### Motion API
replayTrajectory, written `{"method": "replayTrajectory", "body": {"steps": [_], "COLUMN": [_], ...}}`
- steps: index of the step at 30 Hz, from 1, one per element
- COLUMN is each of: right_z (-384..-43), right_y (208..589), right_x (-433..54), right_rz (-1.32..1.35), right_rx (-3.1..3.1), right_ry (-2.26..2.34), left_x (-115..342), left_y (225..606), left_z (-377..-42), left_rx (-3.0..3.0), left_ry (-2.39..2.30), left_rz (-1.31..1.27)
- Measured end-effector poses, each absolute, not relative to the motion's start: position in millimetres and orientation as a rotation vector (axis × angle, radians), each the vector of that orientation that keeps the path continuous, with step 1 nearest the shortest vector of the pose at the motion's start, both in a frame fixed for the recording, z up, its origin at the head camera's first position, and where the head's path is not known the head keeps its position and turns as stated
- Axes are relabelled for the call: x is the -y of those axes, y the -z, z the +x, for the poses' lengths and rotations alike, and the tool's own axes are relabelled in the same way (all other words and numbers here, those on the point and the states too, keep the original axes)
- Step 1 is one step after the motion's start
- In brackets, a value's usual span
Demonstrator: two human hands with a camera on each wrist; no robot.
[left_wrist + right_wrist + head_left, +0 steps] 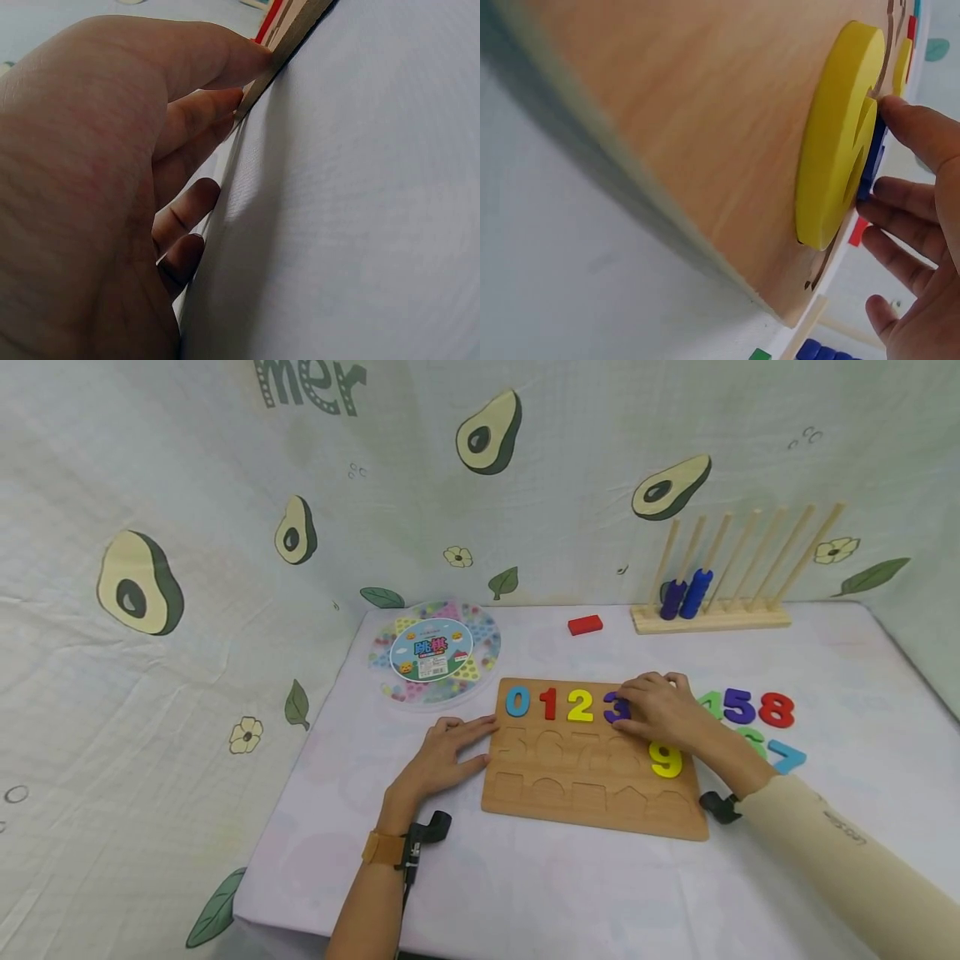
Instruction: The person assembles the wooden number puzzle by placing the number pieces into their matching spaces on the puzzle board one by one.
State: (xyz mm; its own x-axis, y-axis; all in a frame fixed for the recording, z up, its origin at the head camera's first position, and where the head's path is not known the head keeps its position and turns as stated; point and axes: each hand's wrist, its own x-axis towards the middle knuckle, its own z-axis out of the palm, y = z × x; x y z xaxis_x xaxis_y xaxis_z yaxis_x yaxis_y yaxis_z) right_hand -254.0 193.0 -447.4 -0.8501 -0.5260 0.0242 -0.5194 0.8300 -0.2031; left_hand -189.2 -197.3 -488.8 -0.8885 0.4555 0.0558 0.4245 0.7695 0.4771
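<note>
Against avocado-print cloth (225, 443), at a white-covered table (585, 893), touched the left edge of a wooden number board (540, 762) with straight-fingered left hand (438, 758), pinched purple 3 (622, 707) with the right hand (663, 710) at the board's far row, just right of yellow 2 (580, 706), beyond yellow 9 (666, 760)

- The board (558, 772) is showing light brown.
- The 3 (619, 707) and 5 (741, 708) are looking purple.
- The 0 (510, 701) and 7 (789, 760) are showing light blue.
- The 1 (550, 704) and 8 (776, 709) are looking red.
- The 2 (582, 707) and 9 (667, 759) are looking yellow.
- The 4 (717, 700) and 6 (754, 747) are looking green.
- The wall cloth (408, 510) is showing green avocados (498, 422) and leaves (504, 582).
</note>
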Motion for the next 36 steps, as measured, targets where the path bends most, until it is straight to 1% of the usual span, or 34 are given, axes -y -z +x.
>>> {"method": "replayTrajectory", "body": {"steps": [8,18,28,36], "right_z": [-250,-234,-226,-230], "right_y": [450,445,445,443], "right_x": [-204,-218,-237,-256], "right_rz": [-0.840,-0.865,-0.791,-0.717], "right_rx": [-2.976,-2.990,-3.017,-3.062], "right_ry": [0.337,0.393,0.369,0.328], "left_x": [196,195,197,195], "left_y": [489,487,492,488], "left_z": [-189,-188,-189,-188], "left_rx": [-2.905,-2.894,-2.890,-2.890], "left_ry": [-0.772,-0.755,-0.772,-0.799], "left_rz": [0.724,0.667,0.658,0.683]}}
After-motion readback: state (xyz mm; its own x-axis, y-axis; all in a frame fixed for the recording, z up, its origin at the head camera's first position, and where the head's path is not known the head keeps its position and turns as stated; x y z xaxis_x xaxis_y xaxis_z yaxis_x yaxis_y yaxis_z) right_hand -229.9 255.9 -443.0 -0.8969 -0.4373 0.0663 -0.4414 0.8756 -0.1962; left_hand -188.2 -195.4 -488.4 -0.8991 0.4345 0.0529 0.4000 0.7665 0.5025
